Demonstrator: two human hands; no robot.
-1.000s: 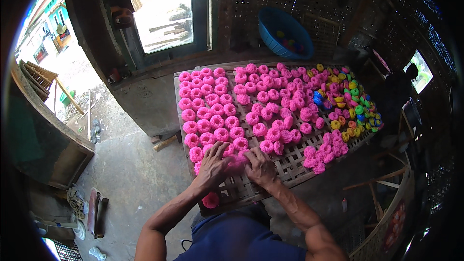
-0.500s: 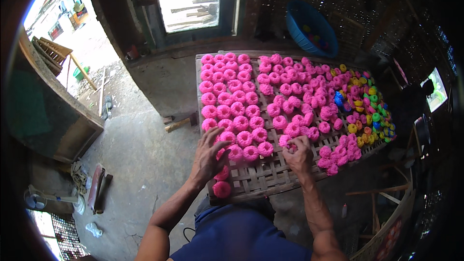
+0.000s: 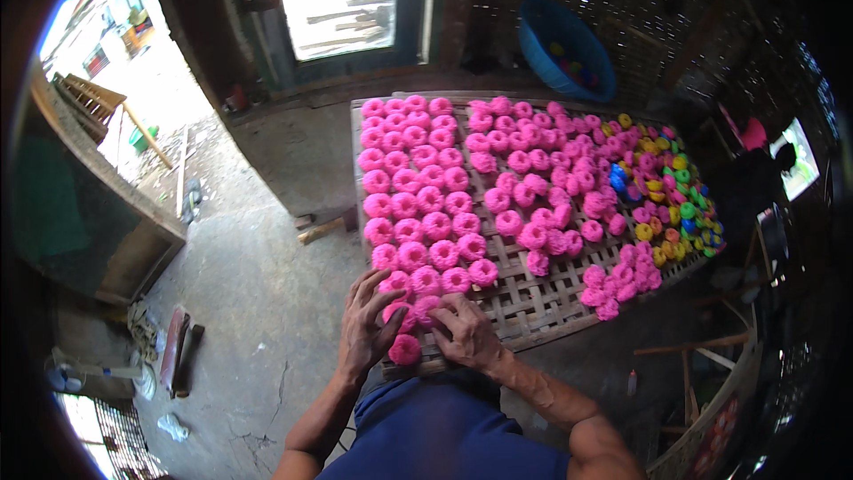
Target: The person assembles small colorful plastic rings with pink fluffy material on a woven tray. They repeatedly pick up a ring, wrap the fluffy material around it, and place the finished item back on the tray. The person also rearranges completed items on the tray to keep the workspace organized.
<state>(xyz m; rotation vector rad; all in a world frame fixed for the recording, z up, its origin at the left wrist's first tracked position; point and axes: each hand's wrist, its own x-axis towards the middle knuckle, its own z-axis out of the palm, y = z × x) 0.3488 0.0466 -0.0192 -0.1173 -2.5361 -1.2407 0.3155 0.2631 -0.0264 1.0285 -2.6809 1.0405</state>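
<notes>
**Hands on pink rings at near edge of woven tray**

Pink ring-shaped pieces (image 3: 404, 348) at near left corner of woven bamboo tray (image 3: 542, 302), one right at the edge between both hands. Left hand (image 3: 362, 329) spread flat, fingers splayed over rings at the tray corner, touching not clenched; no closed grasp visible. Right hand (image 3: 466, 333) palm-down just beside it, fingers pressed on neighbouring pink rings (image 3: 425, 307); whether any ring pinched underneath, cannot tell. Rows of pink rings (image 3: 418, 187) filling left and middle of tray, loosely packed toward the right. Yellow, green and blue rings (image 3: 675, 204) clustered at far right end. Bare lattice strip near right hand. Blue basin (image 3: 569, 53) beyond tray's far side, tilted against wall. Concrete floor (image 3: 258, 302) left of tray, doorway (image 3: 342, 0) above.
</notes>
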